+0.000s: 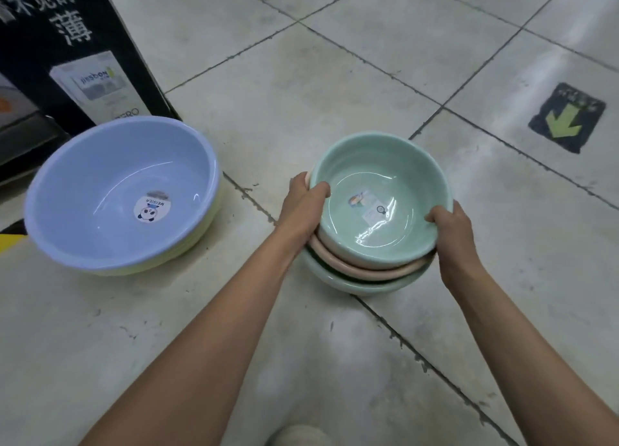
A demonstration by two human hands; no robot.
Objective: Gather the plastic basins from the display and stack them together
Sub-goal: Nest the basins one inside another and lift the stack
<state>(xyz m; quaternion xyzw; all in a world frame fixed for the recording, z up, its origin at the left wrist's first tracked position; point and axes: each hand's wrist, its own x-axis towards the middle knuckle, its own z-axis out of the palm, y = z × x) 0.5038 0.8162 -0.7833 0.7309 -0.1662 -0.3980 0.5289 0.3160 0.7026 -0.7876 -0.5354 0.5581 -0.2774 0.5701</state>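
Left hand [303,207] and right hand [452,233] are gripping the green basin [378,164] by its rim. It's nesting in a pink basin [351,265].

Single cam, head-worn, wide-angle; straight lines bow twd the edges. Faces fwd & steeply down onto the tiled floor [351,87]. Forearms enter from bottom edge; left hand [303,207] & right hand [457,236] sit mid-frame at arm's reach, gripping the mint-green basin [378,177]. Blue basin [110,184] lies left, black carton [67,43] top-left, arrow sticker [566,119] far right.
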